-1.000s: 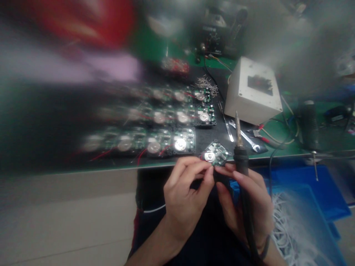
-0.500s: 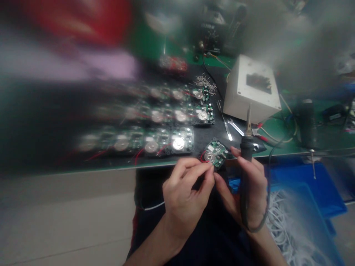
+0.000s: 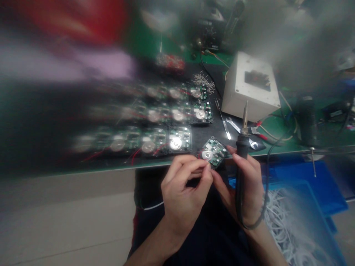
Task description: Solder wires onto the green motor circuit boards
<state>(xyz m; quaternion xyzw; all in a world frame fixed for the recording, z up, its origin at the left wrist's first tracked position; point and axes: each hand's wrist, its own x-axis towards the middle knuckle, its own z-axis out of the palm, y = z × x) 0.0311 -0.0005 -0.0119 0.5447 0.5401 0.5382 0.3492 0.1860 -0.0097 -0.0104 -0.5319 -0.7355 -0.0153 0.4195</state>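
Note:
My left hand is closed in a pinch at the near edge of a circuit board in a dark housing; what lies between its fingertips is hidden. A white cable disappears behind this hand. My right hand holds a soldering iron upright, its metal tip pointing up and away from the board. The thumb and fingertips of that hand also reach the board's right side. On the board sits a round silvery part, with a bit of red wire by its left edge.
Rows of similar boards lie to the left. Beyond are tweezers, a wrench, red-handled pliers, a white box and small metal pins. A blue bin with white cables stands below right.
The board has turned slightly, and the red wire loop on its left shows less. My left fingers stay pinched at its edge. The whole view has shifted a little.

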